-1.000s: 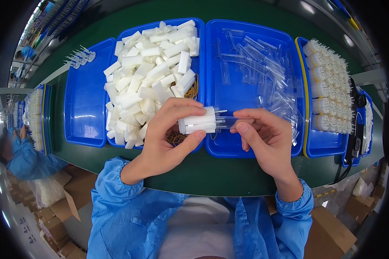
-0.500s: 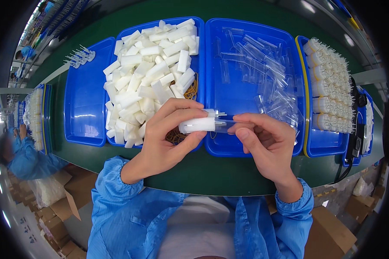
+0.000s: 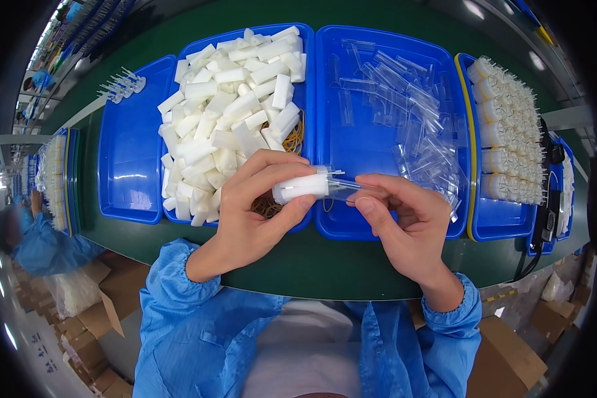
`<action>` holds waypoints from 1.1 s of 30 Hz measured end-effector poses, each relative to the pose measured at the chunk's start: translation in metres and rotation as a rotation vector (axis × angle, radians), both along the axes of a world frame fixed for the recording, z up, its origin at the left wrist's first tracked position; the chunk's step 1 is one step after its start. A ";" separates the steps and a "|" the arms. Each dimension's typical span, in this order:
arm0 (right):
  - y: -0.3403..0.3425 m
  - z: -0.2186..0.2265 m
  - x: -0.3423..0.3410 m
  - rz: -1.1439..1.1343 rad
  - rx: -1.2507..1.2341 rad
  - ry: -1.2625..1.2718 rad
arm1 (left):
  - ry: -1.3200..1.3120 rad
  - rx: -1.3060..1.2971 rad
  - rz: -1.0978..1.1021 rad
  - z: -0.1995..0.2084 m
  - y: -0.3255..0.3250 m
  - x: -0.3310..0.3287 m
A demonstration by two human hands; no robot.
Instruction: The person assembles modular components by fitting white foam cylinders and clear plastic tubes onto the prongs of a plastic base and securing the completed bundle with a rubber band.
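My left hand (image 3: 249, 202) is wrapped round a bundle of white cylindrical foam pieces (image 3: 304, 188), held between fingers and thumb. Thin pale pins stick out of the bundle's right end. At that end is a clear plastic tube (image 3: 343, 190), lying partly against or over the white piece; which of these I cannot tell. The far end of this tube is pinched by the thumb and forefinger of my right hand (image 3: 411, 222), whose other fingers curl inward. Both hands are above the front edges of the two middle trays.
A blue tray (image 3: 312, 79) holds heaped white foam blocks (image 3: 225, 113) and rubber bands (image 3: 294, 136). Right of it, another blue tray (image 3: 351, 146) carries loose clear tubes (image 3: 411, 99). Banded white bundles (image 3: 507, 132) stand far right. A left tray (image 3: 132, 152) has several pinned pieces (image 3: 123, 86). A co-worker (image 3: 40, 232) sits left.
The clear tube has tilted a little, and its end by the white bundle shows more plainly. My right fingers have shifted slightly left; both hands keep their hold.
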State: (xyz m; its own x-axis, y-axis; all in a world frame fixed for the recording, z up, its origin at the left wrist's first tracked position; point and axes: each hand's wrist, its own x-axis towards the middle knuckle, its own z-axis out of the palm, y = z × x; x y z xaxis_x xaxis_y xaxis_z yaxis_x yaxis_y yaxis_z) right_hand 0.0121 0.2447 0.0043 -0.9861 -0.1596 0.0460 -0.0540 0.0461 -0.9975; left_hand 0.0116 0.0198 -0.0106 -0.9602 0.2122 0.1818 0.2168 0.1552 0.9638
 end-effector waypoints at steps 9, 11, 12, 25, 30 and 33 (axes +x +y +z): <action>0.002 -0.003 -0.002 0.040 -0.121 -0.086 | -0.037 0.021 -0.031 0.002 -0.001 0.002; 0.004 -0.003 -0.003 0.059 -0.146 -0.131 | -0.030 0.010 -0.044 0.002 -0.001 0.001; 0.004 -0.002 -0.003 0.078 -0.172 -0.175 | -0.022 -0.001 -0.056 0.001 -0.001 0.001; 0.013 0.003 -0.016 0.077 0.299 0.360 | -0.251 0.388 -0.134 0.012 -0.011 -0.006; 0.015 0.003 -0.015 0.074 0.277 0.378 | -0.373 0.435 -0.242 0.007 -0.017 -0.010; 0.015 0.005 -0.014 0.084 0.300 0.455 | -0.386 0.448 -0.284 0.004 -0.015 -0.006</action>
